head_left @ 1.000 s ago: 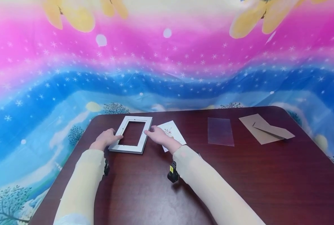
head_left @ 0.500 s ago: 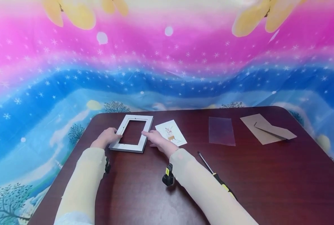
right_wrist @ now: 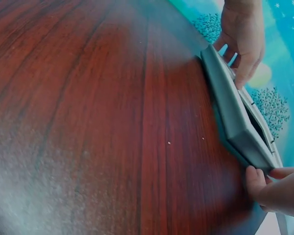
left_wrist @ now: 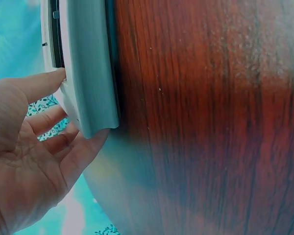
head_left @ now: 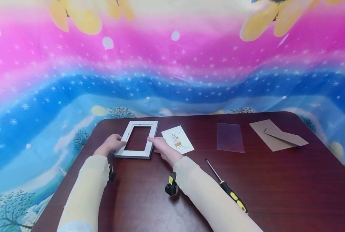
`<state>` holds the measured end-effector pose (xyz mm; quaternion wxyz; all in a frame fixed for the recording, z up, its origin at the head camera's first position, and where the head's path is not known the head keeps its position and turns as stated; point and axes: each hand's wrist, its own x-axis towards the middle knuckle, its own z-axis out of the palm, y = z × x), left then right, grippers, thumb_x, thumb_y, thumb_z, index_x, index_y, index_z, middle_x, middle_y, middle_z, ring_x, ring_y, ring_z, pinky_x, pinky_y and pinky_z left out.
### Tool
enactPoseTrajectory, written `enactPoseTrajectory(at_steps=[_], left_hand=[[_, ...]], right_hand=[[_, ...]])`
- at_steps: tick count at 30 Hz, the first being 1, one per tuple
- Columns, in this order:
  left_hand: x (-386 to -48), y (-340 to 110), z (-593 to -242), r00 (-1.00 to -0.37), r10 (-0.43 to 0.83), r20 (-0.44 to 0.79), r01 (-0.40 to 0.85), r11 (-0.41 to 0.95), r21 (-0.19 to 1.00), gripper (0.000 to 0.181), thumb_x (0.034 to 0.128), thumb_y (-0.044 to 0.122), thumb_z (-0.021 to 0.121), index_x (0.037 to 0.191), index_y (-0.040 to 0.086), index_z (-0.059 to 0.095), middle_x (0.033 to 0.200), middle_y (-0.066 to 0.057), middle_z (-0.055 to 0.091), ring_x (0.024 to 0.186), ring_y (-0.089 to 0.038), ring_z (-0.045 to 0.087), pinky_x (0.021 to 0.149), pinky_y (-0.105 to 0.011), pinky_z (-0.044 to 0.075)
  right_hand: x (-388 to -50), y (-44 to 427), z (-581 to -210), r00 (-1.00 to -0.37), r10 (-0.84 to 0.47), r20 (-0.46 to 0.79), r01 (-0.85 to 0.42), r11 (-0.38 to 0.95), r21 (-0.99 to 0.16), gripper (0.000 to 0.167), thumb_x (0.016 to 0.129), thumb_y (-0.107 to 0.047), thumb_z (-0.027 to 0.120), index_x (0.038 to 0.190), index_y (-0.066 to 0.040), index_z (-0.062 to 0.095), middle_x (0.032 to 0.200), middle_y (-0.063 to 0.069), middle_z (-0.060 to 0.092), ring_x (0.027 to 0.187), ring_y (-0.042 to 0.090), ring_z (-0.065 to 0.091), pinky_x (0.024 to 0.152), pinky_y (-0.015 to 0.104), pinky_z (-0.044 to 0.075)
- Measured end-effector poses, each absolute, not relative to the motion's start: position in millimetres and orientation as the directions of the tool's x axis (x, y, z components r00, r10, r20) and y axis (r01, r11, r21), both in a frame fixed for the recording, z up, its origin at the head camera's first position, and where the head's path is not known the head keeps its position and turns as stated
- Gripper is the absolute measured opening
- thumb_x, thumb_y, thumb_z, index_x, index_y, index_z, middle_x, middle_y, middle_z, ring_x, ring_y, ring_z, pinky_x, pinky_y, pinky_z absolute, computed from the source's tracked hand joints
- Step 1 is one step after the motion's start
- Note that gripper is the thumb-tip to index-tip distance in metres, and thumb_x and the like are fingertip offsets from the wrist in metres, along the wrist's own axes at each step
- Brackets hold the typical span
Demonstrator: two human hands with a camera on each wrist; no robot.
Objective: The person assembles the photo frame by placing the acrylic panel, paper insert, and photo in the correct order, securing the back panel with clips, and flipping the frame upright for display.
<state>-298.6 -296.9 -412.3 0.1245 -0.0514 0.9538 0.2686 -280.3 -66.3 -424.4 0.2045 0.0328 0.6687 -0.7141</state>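
A white rectangular frame (head_left: pixel 133 154) with an open middle lies at the table's far left. My left hand (head_left: pixel 110 144) grips its left side; in the left wrist view that hand (left_wrist: pixel 34 142) has the thumb on the frame's (left_wrist: pixel 88 73) inner edge and the fingers around the outer side. On the opposite side my right hand (head_left: pixel 164 148) pinches the frame, thumb on top. The right wrist view shows the right hand (right_wrist: pixel 277 191) at one side of the frame (right_wrist: pixel 230 107), fingertips against its outer edge, and the left hand (right_wrist: pixel 242 41) at the other.
Right of the frame lies a white card (head_left: pixel 178 140) with a printed picture. Farther right are a clear sheet (head_left: pixel 230 138) and a brown backing board (head_left: pixel 271 137) with a stand flap. A black and yellow screwdriver (head_left: pixel 231 195) lies beside my right forearm.
My right hand has shifted slightly left, off the card, onto the frame's right side. The card and the screwdriver, earlier covered by my right arm, now show more. The frame has turned slightly.
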Motion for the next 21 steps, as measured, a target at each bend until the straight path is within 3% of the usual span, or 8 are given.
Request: enactPoseTrajectory(at_steps=[7,13,21], left_hand=[[-297,-295,-410,-0.973,-0.028,-0.229,-0.15,0.831,0.535,0.034,0.0956,0.017,0.057,0.113,-0.012,0.053,0.103,-0.025,0.058,0.086,-0.03,0.061,0.062,-0.04,0.055],[-290,-287,-404,-0.979,-0.011,-0.205,-0.136,0.782,0.609,0.036,0.0968,0.016,0.056,0.114,-0.014,0.051,0.104,-0.028,0.058,0.081,-0.028,0.061,0.059,-0.038,0.055],[-285,-285,-408,-0.98,-0.024,-0.199,-0.167,0.65,0.742,0.044,0.0982,0.019,0.055,0.125,-0.015,0.046,0.119,-0.033,0.056,0.083,-0.025,0.062,0.062,-0.038,0.056]], right_hand=[[-276,-69,-422,-0.955,-0.174,-0.241,0.251,-0.039,-0.967,0.051,0.098,-0.008,0.054,0.145,0.005,0.038,0.136,0.025,0.05,0.118,0.032,0.055,0.088,0.039,0.051],[-278,-64,-415,-0.986,-0.067,-0.155,0.159,-0.05,-0.986,0.039,0.094,-0.002,0.059,0.132,0.002,0.052,0.114,0.023,0.063,0.093,0.028,0.064,0.064,0.03,0.054],[-280,-54,-400,-0.994,-0.059,-0.093,0.093,-0.002,-0.996,0.035,0.092,-0.001,0.062,0.126,0.0,0.056,0.105,0.02,0.065,0.081,0.024,0.065,0.063,0.033,0.055]])
